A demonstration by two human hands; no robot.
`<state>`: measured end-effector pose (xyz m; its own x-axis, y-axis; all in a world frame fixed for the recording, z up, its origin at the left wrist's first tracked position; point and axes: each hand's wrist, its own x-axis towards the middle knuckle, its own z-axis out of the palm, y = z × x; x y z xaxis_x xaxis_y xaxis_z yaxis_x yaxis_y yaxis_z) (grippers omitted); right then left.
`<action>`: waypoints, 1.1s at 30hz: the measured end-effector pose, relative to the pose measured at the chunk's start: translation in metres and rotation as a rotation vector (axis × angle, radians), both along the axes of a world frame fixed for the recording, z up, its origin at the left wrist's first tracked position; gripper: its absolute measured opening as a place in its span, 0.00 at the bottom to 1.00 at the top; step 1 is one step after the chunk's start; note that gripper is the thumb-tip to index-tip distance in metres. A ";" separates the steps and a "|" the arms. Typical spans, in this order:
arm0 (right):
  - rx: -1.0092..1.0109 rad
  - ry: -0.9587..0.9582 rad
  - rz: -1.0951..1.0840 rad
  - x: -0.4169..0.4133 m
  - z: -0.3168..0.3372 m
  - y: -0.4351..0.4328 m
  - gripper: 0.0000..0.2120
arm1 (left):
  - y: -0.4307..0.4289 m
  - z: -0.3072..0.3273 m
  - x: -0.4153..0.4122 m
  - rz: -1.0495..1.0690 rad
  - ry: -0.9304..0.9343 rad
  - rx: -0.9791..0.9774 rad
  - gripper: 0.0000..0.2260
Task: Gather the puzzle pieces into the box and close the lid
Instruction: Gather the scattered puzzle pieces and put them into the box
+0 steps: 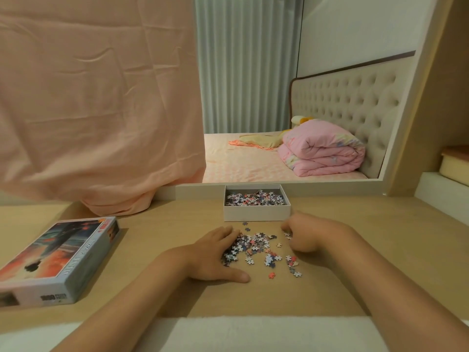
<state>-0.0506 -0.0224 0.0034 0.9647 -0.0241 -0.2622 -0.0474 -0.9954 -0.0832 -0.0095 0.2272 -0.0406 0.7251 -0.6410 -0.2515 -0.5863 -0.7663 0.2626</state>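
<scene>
Wooden desk (pixel 368 237) holds puzzle pieces (pixel 256 246) beside box (pixel 256 213).

head view, forward and down, close

**Bedroom, warm light**

You sit at a pale wood desk (pixel 165 229). Pink cloth (pixel 96 97) hangs at left. Ahead: bed (pixel 241 166), tufted beige headboard (pixel 350 102), folded pink quilt (pixel 322 151), pleated pale green curtain (pixel 243 67), white wall (pixel 355 26).

Pink cloth (pixel 96 97) draped onto desk (pixel 380 237); folded quilt (pixel 322 151) on bed (pixel 241 166), bkgd.
</scene>
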 end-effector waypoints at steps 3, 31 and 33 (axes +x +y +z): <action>0.061 -0.026 0.050 0.000 -0.001 0.010 0.16 | -0.011 -0.004 -0.001 -0.008 -0.066 -0.077 0.52; 0.176 0.248 -0.025 0.003 0.004 -0.006 0.37 | -0.011 -0.011 -0.008 -0.080 -0.156 -0.037 0.52; 0.234 0.153 -0.006 0.005 -0.001 -0.003 0.31 | -0.026 -0.012 -0.010 -0.075 -0.167 -0.035 0.52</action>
<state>-0.0453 -0.0252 0.0026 0.9133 0.0489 -0.4043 -0.0831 -0.9495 -0.3026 -0.0191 0.2013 -0.0527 0.7047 -0.7012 -0.1083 -0.6794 -0.7109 0.1820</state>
